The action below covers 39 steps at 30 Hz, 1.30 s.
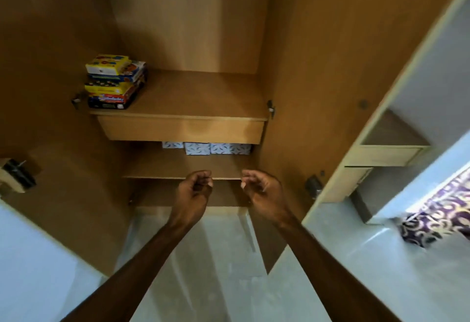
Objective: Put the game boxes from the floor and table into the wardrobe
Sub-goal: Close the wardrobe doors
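Observation:
A stack of several colourful game boxes (114,81) sits at the left end of the upper shelf (203,95) inside the open wooden wardrobe. Both my arms reach forward below that shelf. My left hand (195,189) and my right hand (262,189) hover side by side in front of the lower shelf (183,166). Their fingers are loosely curled and hold nothing. Neither hand touches the boxes or the shelves.
Blue-and-white patterned boxes (216,148) stand at the back of the lower shelf under a drawer front (180,128). The wardrobe doors (338,67) hang open left and right. A second shelf unit (389,148) and a purple patterned cloth (440,212) are at the right. Pale floor lies below.

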Each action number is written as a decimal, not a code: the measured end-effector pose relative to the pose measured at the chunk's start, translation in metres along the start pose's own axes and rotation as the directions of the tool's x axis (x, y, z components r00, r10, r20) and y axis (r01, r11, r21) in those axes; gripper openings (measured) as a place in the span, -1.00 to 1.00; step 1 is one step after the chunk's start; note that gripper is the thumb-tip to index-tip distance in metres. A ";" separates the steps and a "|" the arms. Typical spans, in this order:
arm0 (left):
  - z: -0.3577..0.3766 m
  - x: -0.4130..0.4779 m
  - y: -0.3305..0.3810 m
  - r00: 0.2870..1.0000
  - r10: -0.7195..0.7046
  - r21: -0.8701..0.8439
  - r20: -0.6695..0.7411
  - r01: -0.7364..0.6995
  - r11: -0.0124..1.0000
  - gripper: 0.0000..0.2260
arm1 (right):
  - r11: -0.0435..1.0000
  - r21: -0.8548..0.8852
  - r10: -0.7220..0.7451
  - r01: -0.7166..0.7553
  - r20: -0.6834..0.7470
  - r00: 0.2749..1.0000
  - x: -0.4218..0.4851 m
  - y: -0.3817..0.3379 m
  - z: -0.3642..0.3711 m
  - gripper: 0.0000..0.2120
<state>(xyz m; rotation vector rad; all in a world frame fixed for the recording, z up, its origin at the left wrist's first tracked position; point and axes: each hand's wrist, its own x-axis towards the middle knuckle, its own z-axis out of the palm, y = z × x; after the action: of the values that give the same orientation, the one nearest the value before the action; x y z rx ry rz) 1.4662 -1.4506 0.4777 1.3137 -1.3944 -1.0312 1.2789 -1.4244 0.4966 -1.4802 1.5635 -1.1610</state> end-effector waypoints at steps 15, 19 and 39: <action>0.211 -0.043 0.175 0.939 0.179 0.008 0.295 -0.190 0.982 -0.58 | 0.988 -0.126 0.037 -0.090 -0.370 0.928 -0.013 0.005 -0.245 -0.75; 0.228 -0.028 0.197 0.930 0.154 0.001 0.335 -0.163 0.987 -0.44 | 1.000 -0.023 0.004 -0.010 -0.240 0.971 0.020 -0.015 -0.251 -0.68; 0.026 0.043 0.129 0.986 0.148 -0.086 0.080 -0.141 0.986 -0.62 | 0.966 -0.072 -0.248 0.248 0.003 0.969 0.109 -0.052 -0.051 -0.86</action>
<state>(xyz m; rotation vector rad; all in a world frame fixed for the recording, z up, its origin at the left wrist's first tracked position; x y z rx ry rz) 1.4131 -1.4838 0.6015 1.1037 -1.4747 -1.0442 1.2385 -1.5222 0.5740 -1.7615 1.4671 -1.2600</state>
